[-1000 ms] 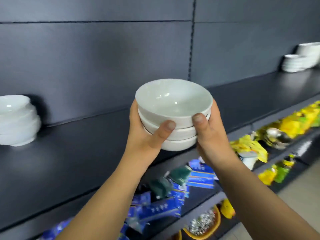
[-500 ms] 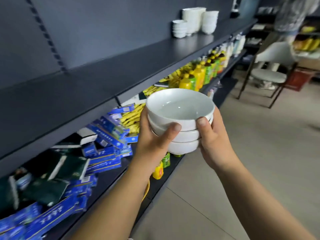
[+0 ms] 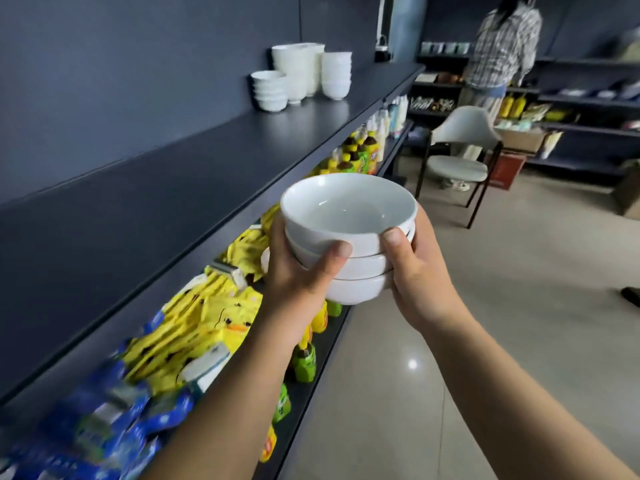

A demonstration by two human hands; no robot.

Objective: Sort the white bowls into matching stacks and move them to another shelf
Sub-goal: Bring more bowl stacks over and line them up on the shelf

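A stack of three white bowls hangs in front of me, over the aisle beside the shelving. My left hand grips its left side with the thumb across the lower bowls. My right hand grips the right side, thumb on the top bowl's wall. Far along the dark top shelf stand more white bowl stacks: a short one, a tall wide one and a narrower one.
Lower shelves hold blue packets, yellow packets and bottles. A white chair stands in the aisle ahead. A person in a checked shirt stands at the far shelves. Tiled floor lies to the right.
The view has swung right, from facing the shelf wall to looking down the aisle. The far bowl stacks are nearer now. Both hands keep the same grip on the bowl stack.
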